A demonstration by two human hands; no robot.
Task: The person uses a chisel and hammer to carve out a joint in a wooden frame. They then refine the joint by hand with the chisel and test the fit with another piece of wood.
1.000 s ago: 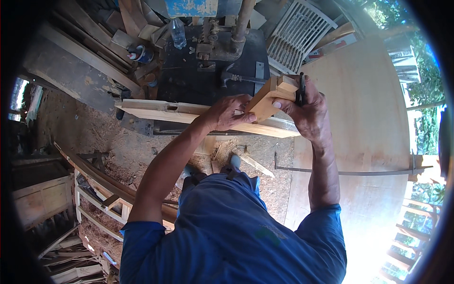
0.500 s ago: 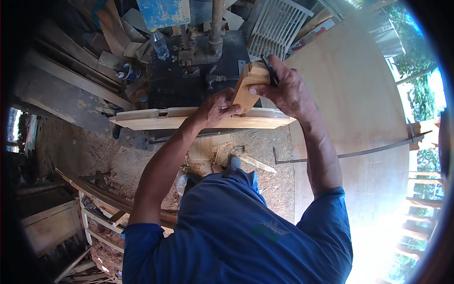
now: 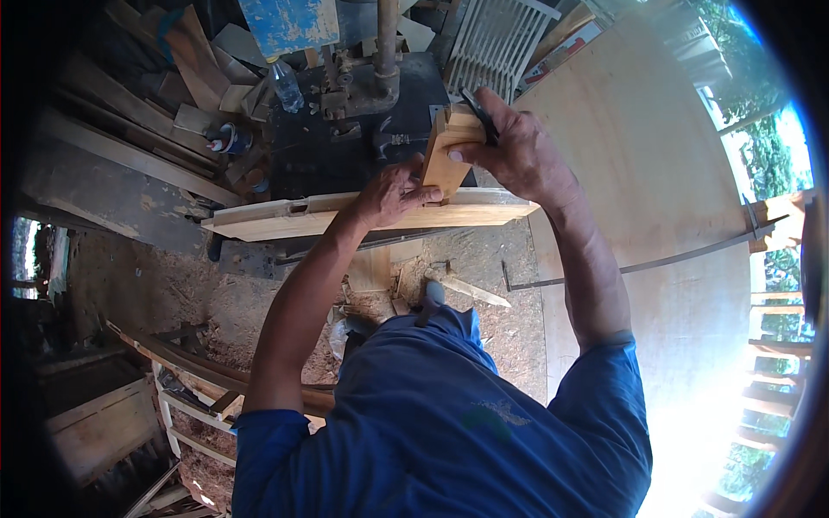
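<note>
A long pale wooden plank (image 3: 285, 217) lies across a dark machine table (image 3: 319, 160). A short light wood block (image 3: 447, 155) stands on the plank near its right end. My left hand (image 3: 393, 192) presses on the plank and touches the block's lower edge. My right hand (image 3: 518, 151) grips the top of the block and also holds a thin dark tool (image 3: 477, 110) against it.
A clear plastic bottle (image 3: 283, 84) and small cans stand behind the machine. A white slatted panel (image 3: 499, 39) leans at the back. A large plywood sheet (image 3: 656, 198) lies to the right. Sawdust and offcuts cover the floor; wooden frames are stacked at lower left.
Both hands and the block have shifted a little up and left in view. The block is tilted more upright on the plank.
</note>
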